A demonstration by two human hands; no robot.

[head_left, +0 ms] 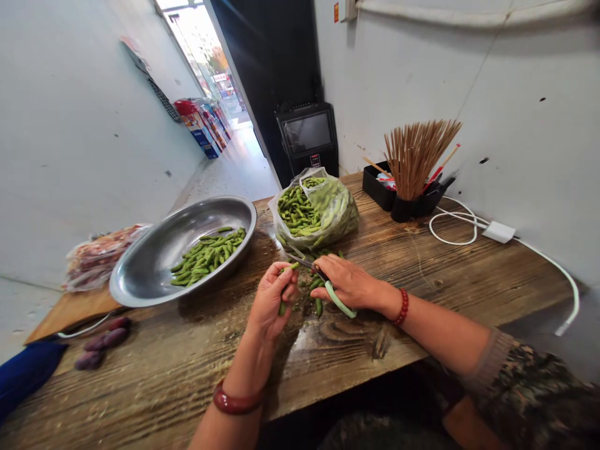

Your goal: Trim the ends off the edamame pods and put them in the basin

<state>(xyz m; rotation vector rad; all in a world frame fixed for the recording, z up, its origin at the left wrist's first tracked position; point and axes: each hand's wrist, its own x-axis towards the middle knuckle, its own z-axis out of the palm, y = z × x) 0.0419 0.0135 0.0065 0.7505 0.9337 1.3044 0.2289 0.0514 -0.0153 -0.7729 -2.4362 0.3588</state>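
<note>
Between the fingers of my left hand are green edamame pods; one sticks out toward the scissor blades, another shows below in the palm. My right hand grips scissors with pale green handles, their blades pointing left at the pod's tip. Loose pods lie on the table under and beside my right hand. Just behind my hands sits a clear plastic bag full of pods. To the left, a wide metal basin holds a heap of pods on its right side.
On the wooden table, several dark purple round items lie at left. A bag of reddish food rests behind the basin. At right stand a black holder with wooden skewers and a white cable.
</note>
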